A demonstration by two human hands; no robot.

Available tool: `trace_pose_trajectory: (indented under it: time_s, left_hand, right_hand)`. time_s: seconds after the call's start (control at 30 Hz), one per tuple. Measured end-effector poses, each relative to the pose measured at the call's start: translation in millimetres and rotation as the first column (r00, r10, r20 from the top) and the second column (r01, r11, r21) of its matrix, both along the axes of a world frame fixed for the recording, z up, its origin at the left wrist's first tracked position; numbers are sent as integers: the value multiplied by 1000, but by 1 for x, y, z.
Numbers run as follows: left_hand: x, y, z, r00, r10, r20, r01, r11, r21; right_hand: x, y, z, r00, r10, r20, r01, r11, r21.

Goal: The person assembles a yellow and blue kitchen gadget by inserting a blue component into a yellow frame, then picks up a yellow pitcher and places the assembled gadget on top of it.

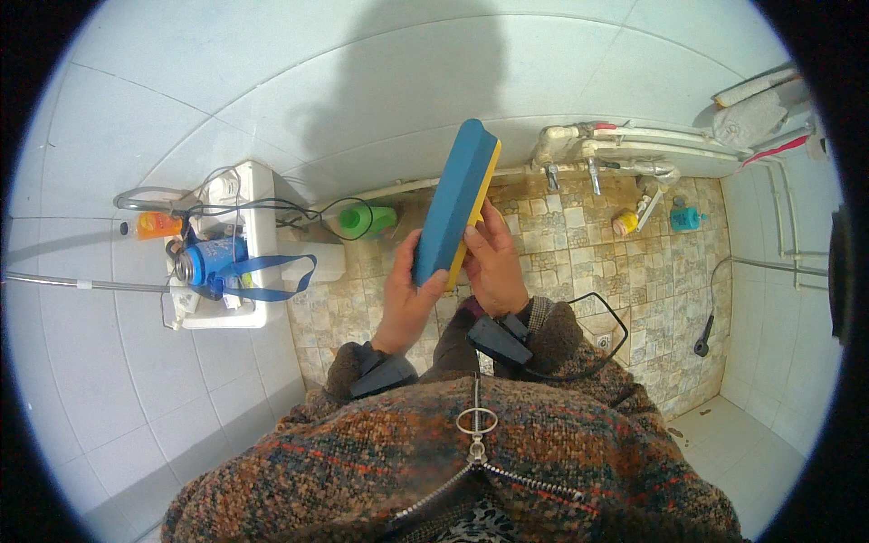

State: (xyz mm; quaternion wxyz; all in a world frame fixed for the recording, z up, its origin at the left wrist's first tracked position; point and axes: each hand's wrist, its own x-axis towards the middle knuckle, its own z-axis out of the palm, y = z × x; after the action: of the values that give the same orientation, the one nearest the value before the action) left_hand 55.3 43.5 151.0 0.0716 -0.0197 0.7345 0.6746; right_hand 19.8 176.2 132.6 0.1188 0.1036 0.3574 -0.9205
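Both hands hold a long sponge mop head (454,199), blue on its broad ridged face with a yellow layer along the right edge. It stands tilted in front of my chest, its top leaning right toward the tiled wall. My left hand (405,294) grips the lower left side, thumb on the blue face. On the yellow edge rests my right hand (495,262), its fingers curled against the side and partly hidden behind it. A dark band device is strapped on each wrist.
On the left, a white sink or shelf (264,213) carries a blue bottle (220,260) with a strap, an orange bottle (156,224) and cables. A green container (367,220) sits behind. White pipes with taps (593,174) run along the wall. A blue-green bottle (685,218) stands on the mosaic floor (652,299).
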Motion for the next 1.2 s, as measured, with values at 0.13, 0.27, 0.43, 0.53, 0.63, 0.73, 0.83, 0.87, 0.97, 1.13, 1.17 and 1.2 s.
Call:
trace_pose_trajectory:
  time_s: [0.13,0.27,0.43,0.53,0.63,0.73,0.83,0.87,0.97,1.13,1.17,1.2]
  left_hand:
    - [-2,-3,-6,1000,-21,1,21,999,-28]
    - [-1,1,-12,999,-23,39,24,999,-33]
    - [1,3,-15,991,-29,132,26,999,22]
    - [3,5,-16,996,-51,79,38,986,163]
    - [2,5,-15,997,-54,52,50,997,63]
    - [5,8,-11,998,-13,66,2,985,172]
    - [6,10,-6,999,-18,36,13,990,141]
    - [7,10,-4,997,-33,64,19,980,198]
    - [7,12,1,993,-57,108,23,956,292]
    - [7,13,4,992,-67,111,33,957,290]
    - [7,13,4,991,-72,112,35,953,300]
    - [6,13,4,991,-76,113,37,950,310]
  right_hand:
    - [-1,0,0,999,2,-47,-2,1000,-4]
    - [-3,0,1,998,12,-65,-18,996,-84]
    - [1,2,10,978,102,-183,-78,988,136]
    - [2,2,18,969,111,-219,-72,982,177]
    - [3,1,25,966,116,-232,-68,976,208]
    - [5,1,28,965,137,-224,-80,966,246]
    - [6,1,28,970,120,-213,-63,964,258]
    - [7,1,28,970,113,-217,-53,963,264]
    - [7,1,28,970,100,-221,-34,958,285]
    - [7,2,30,971,92,-221,-20,951,307]
    - [7,1,31,970,86,-229,-13,953,302]
    - [7,1,31,968,79,-237,-6,955,295]
